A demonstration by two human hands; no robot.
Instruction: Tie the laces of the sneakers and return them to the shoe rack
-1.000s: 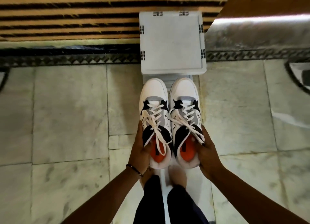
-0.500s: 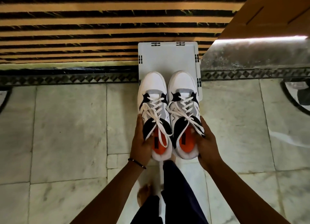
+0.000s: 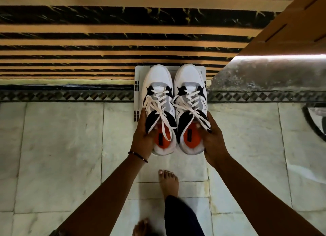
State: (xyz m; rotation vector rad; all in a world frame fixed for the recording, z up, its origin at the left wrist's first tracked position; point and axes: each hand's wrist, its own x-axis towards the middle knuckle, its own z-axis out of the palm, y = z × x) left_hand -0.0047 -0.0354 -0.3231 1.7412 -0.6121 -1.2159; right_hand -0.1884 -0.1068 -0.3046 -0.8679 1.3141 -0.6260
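Note:
Two white, grey and black sneakers with orange insoles are held side by side, toes pointing away from me. My left hand [image 3: 143, 137] grips the left sneaker [image 3: 157, 87] at its outer side and collar. My right hand [image 3: 212, 138] grips the right sneaker [image 3: 189, 82] the same way. Both pairs of white laces lie tied in loose bows across the tongues. The sneakers hover over the white plastic shoe rack [image 3: 137, 80], covering most of its top; whether they touch it I cannot tell.
A staircase with black and tan striped steps [image 3: 88, 41] rises behind the rack. A wooden panel and a grey stone ledge [image 3: 268, 73] stand at the right. My bare feet [image 3: 168, 179] are on the marble floor tiles [image 3: 58, 147].
Both hands have carried the sneakers forward over the rack's top. I have stepped closer, so the rack and stairs sit nearer in view.

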